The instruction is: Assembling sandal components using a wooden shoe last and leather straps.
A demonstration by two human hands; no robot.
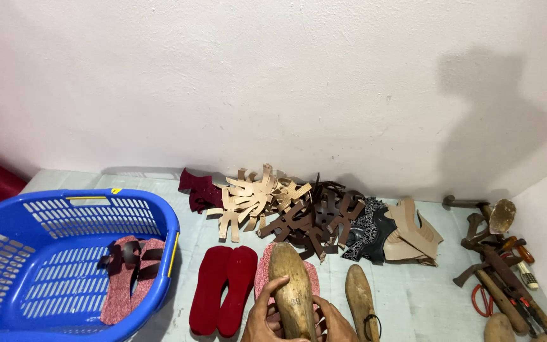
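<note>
While hands (299, 323) hold a last (292, 288) — soles (223, 288) alongside.

No packages, signs or screens show here; only a small yellow tag (116, 190) sits on the blue basket's (159, 218) rim.

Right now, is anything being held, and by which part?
Yes. Both hands hold a wooden shoe form by its lower, near end: the left hand on its left side, the right hand on its right. Its far end points toward the wall.
</note>
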